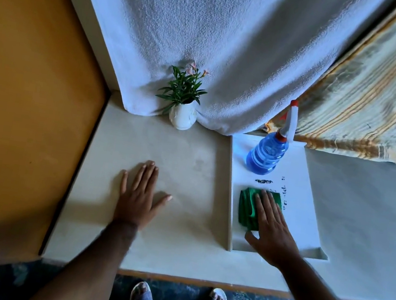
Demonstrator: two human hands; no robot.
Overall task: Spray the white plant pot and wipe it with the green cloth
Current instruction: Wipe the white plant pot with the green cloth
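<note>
While the white plant pot [182, 118] stands untouched at the far edge of the worktop [127, 237], against the hanging white towel [209, 36], nothing of the task looks begun. Both hands lie flat with fingers spread: the left hand [138, 197] grasps nothing on the bare worktop, and the right hand [271, 227] presses on the folded green cloth [247, 208] without gripping it. That cloth lies on a white tray [309, 207] near the right edge, with the blue spray bottle [266, 155] upright at the tray's far end, so spraying and wiping both remain.
</note>
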